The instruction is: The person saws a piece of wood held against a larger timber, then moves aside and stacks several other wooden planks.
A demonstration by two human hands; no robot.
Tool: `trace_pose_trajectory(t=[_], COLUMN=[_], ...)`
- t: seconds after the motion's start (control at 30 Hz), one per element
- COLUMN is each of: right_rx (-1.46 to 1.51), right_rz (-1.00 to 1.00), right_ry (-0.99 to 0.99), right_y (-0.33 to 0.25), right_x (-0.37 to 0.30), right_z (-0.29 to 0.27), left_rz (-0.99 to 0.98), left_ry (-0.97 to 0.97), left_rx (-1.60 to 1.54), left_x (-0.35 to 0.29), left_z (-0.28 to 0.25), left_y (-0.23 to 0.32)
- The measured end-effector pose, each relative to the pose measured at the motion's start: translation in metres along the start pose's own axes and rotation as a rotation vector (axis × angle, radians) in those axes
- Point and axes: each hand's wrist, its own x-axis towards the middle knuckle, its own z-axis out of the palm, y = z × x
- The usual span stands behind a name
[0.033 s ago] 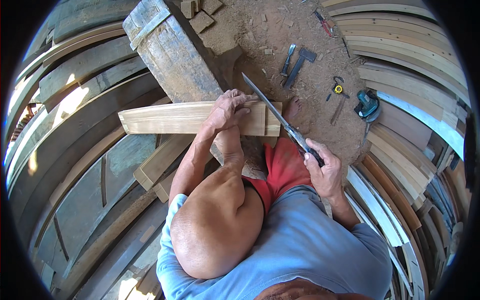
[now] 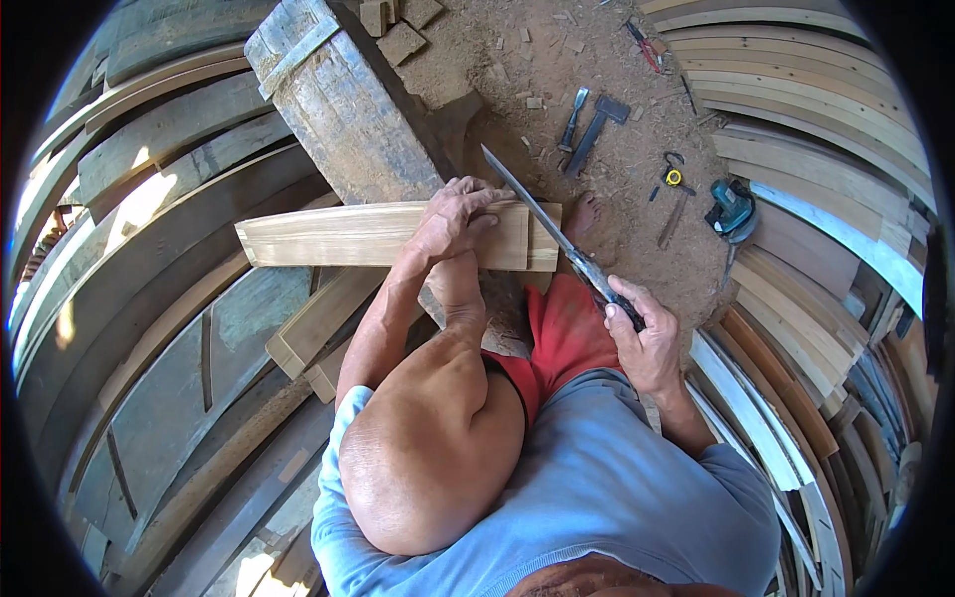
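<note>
A pale wooden board [image 2: 338, 236] lies crosswise over a thick, worn wooden beam [image 2: 348, 129]. My left hand [image 2: 456, 217] grips the board toward its right end, fingers curled over the top, and my bare foot presses beside the wrist. My right hand [image 2: 644, 333] is closed around the dark handle of a handsaw [image 2: 537, 211]. The saw's long narrow blade slants up and left across the board's right end, where a line crosses the wood. Whether its teeth touch the wood I cannot tell.
On the sawdust-covered ground ahead lie a chisel [image 2: 573, 119], a hammer [image 2: 597, 134], red-handled pliers [image 2: 652, 50] and a yellow tape measure [image 2: 673, 177]. A teal power tool [image 2: 733, 207] sits at the right. Planks are stacked along both sides, with wood offcuts [image 2: 401, 44] beyond the beam.
</note>
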Motion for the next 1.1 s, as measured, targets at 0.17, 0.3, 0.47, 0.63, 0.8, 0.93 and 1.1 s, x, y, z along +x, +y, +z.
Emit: trace_pose_trajectory(t=[0.17, 0.3, 0.47, 0.63, 0.8, 0.93, 1.1], right_rx=[-0.036, -0.039, -0.056, -0.091, -0.082, -0.087, -0.049], right_rz=[-0.015, -0.025, -0.045, -0.09, -0.122, -0.094, -0.064], right_ry=[-0.006, 0.001, -0.012, -0.024, -0.027, -0.035, -0.038], right_y=[0.0, 0.001, 0.001, 0.005, 0.006, 0.003, 0.004], right_x=[0.002, 0.004, 0.008, 0.017, 0.015, 0.022, 0.023], right_z=[0.002, 0.003, 0.004, 0.008, 0.007, 0.011, 0.008], left_rz=[0.046, 0.003, -0.025, -0.087, -0.068, -0.016, 0.024], left_ry=[-0.1, -0.18, -0.2, -0.27, -0.247, -0.134, -0.139], left_rx=[0.05, 0.09, 0.108, 0.068, 0.05, 0.076, 0.042], left_x=[0.003, 0.005, 0.006, 0.011, 0.01, 0.005, 0.01], left_z=[-0.002, -0.006, -0.01, -0.014, -0.015, -0.007, -0.013], left_y=[0.002, 0.004, 0.01, 0.013, 0.015, 0.013, 0.015])
